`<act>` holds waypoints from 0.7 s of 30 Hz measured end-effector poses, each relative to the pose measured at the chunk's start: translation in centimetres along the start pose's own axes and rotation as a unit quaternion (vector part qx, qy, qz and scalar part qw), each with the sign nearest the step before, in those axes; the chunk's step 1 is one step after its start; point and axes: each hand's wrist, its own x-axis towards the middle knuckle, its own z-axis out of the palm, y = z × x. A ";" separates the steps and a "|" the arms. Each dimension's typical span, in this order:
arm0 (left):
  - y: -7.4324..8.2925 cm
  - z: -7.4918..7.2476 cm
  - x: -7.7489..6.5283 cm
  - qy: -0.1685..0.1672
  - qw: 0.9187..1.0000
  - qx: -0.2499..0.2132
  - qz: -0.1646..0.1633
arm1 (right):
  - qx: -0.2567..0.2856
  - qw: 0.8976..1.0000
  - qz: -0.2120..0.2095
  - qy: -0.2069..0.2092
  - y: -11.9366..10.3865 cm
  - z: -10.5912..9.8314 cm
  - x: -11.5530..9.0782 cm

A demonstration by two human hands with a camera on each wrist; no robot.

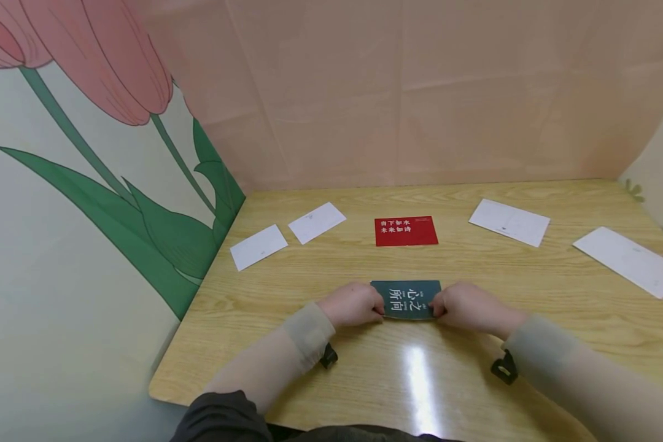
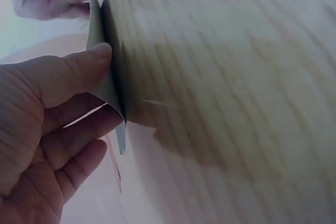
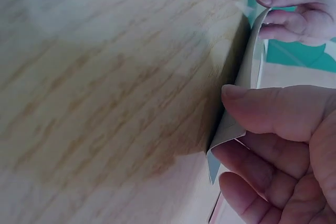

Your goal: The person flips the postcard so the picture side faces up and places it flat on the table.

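Observation:
A dark teal card with white characters lies between my two hands, close over the table. My left hand pinches its left end, thumb on the near side and fingers behind. At the opposite end my right hand pinches it the same way. Both wrist views show the pale back of the card facing the thumbs, with its lower edge bent. Straight beyond the card is a red card with white characters, lying flat.
Two white cards lie at the back left of the wooden table. Two more white cards are at the back right. A pink cloth hangs behind the table, and a wall with painted tulips borders the left side.

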 end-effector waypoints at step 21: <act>-0.4 0.3 -0.5 -0.021 0.997 0.023 0.065 | -0.128 0.992 -0.004 -0.007 -2.3 0.8 -0.2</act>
